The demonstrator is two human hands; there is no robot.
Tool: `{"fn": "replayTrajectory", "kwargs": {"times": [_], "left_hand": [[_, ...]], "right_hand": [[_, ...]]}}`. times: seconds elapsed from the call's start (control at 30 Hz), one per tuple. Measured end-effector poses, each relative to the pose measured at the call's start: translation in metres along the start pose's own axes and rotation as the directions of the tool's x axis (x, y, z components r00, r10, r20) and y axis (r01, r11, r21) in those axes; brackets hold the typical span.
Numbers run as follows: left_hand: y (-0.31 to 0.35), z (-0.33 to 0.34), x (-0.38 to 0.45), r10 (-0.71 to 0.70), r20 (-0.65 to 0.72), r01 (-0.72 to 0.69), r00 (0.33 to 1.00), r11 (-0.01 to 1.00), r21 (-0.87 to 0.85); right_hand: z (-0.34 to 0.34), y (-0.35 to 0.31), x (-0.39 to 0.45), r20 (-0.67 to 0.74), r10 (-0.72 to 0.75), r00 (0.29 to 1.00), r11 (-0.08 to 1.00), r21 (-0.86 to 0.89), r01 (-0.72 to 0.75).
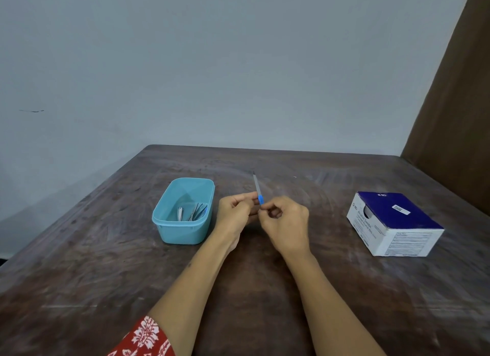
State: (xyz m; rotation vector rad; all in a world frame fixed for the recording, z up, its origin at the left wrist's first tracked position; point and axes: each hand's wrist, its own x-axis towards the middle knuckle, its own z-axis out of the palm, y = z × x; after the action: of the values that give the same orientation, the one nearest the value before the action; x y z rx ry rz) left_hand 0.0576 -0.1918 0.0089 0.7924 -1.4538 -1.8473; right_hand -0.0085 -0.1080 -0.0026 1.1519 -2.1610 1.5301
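Note:
A thin grey metal file with a blue handle end points up and away from me above the middle of the table. My left hand pinches it near the blue end. My right hand has its fingers curled at the same end, fingertips right by the blue part. To the left stands a light blue plastic tub holding several small metal tools.
A blue and white cardboard box of alcohol swabs lies at the right on the dark wooden table. A grey wall runs behind the table; a brown panel rises at the far right.

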Motion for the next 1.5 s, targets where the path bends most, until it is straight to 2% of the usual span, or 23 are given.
{"fn": "replayTrajectory", "kwargs": {"times": [0.27, 0.43, 0.57, 0.7, 0.8, 0.9, 1.0, 1.07, 1.1, 1.23, 1.3, 1.37, 1.5], "left_hand": [[0.001, 0.003, -0.004, 0.032, 0.055, -0.026, 0.998, 0.994, -0.105], [0.001, 0.003, -0.006, 0.084, 0.0, -0.084, 0.996, 0.994, -0.073], [-0.001, 0.002, -0.007, 0.142, -0.049, -0.138, 0.989, 0.987, 0.077], [0.001, 0.004, -0.01, 0.219, -0.077, -0.201, 0.973, 0.96, 0.194], [0.009, 0.008, -0.018, 0.31, -0.1, -0.281, 0.946, 0.932, 0.228], [0.023, 0.011, -0.035, 0.419, -0.125, -0.38, 0.899, 0.89, 0.251], [0.045, -0.006, -0.05, 0.579, -0.195, -0.459, 0.792, 0.775, 0.435], [0.063, -0.028, -0.059, 0.627, -0.242, -0.394, 0.741, 0.697, 0.599], [0.072, -0.039, -0.061, 0.611, -0.264, -0.324, 0.746, 0.68, 0.658], [0.087, -0.065, -0.058, 0.474, -0.321, -0.024, 0.82, 0.589, 0.807], [0.089, -0.067, -0.051, 0.386, -0.33, 0.098, 0.861, 0.511, 0.854], [0.091, -0.064, -0.045, 0.299, -0.321, 0.176, 0.899, 0.425, 0.888], [0.092, -0.054, -0.037, 0.245, -0.305, 0.229, 0.92, 0.295, 0.928]], "right_hand": [[-0.002, 0.0, 0.001, -0.033, -0.085, 0.996, 0.996, -0.013, 0.084], [-0.002, -0.002, -0.001, 0.018, -0.097, 0.995, 0.993, -0.068, 0.098], [-0.001, -0.003, -0.003, 0.073, -0.05, 0.996, 0.996, -0.075, 0.055], [-0.002, -0.003, -0.004, -0.04, 0.043, 0.998, 0.998, 0.036, -0.042], [-0.004, -0.001, 0.0, -0.18, 0.14, 0.974, 0.986, 0.112, -0.121], [-0.004, 0.0, 0.002, -0.22, 0.185, 0.958, 0.975, 0.163, -0.151], [-0.002, 0.002, 0.002, -0.224, 0.185, 0.957, 0.975, 0.164, -0.15], [-0.001, 0.001, 0.002, -0.209, 0.189, 0.959, 0.974, 0.165, -0.156], [-0.001, 0.001, 0.002, -0.2, 0.188, 0.962, 0.974, 0.163, -0.156], [-0.002, -0.002, 0.001, -0.191, 0.169, 0.967, 0.978, 0.157, -0.14], [-0.002, -0.003, 0.0, -0.187, 0.168, 0.968, 0.978, 0.158, -0.139], [-0.002, -0.003, 0.0, -0.176, 0.175, 0.969, 0.975, 0.166, -0.146], [-0.002, -0.003, 0.001, -0.167, 0.168, 0.971, 0.977, 0.162, -0.141]]}}
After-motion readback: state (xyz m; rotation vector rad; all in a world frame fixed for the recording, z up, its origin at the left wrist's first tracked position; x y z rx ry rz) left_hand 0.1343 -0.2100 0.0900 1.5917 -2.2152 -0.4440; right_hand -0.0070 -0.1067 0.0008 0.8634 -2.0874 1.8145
